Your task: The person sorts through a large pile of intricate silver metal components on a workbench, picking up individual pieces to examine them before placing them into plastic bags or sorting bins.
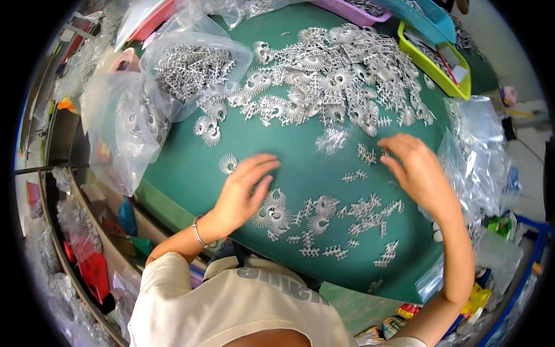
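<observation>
My left hand (243,188) lies flat on the green table (191,168), fingers spread, touching a cluster of round silver finned metal parts (276,213). One such round part (228,163) lies just beyond its fingertips. My right hand (417,168) hovers palm down over small comb-like silver pieces (365,154), fingers apart, nothing gripped as far as I can see. More small pieces (370,211) are scattered between and below both hands. A big heap of the same silver parts (335,75) covers the far side of the table.
Clear plastic bags of parts (185,69) stand at the far left, another bag (124,124) beside them, and more bags (480,156) at the right. A yellow-green tray (433,72), a blue tray (430,17) and a pink tray (352,11) sit at the back.
</observation>
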The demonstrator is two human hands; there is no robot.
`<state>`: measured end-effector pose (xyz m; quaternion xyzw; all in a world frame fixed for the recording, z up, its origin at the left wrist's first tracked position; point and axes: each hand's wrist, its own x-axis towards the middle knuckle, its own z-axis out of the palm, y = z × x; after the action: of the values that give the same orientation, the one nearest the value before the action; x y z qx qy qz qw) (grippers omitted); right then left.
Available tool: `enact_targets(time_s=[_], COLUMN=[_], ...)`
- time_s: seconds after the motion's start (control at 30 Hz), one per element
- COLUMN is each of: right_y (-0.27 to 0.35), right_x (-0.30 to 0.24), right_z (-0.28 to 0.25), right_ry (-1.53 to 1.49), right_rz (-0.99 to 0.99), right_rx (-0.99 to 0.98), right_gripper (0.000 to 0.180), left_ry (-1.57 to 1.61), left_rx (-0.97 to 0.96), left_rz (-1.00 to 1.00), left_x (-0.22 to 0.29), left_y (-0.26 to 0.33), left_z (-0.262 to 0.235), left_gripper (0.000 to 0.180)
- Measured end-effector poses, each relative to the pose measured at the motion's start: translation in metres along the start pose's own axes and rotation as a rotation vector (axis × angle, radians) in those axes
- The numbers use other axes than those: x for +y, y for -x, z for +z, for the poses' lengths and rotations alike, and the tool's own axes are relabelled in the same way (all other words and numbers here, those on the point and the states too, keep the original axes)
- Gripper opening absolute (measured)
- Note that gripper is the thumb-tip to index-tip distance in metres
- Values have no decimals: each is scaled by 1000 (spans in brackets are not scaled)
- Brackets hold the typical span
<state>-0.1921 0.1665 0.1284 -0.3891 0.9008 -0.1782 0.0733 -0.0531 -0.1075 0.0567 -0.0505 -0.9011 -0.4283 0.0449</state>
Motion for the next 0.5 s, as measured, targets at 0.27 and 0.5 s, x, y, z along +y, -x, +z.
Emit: enact_targets(time_s=[0.27,0.5], right_y=[75,91], right_x=[-96,-105], right_z=[105,159], right_ry=[-121,210], right_rz=[158,291], right_rx=[77,382], right_gripper=[28,39], left_ry=[-66,-346], left_rx=[83,31], left_rz=[156,334], left_x=[-44,-14], left_y=[66,94], left_z=[-11,23], left_gripper=[34,44])
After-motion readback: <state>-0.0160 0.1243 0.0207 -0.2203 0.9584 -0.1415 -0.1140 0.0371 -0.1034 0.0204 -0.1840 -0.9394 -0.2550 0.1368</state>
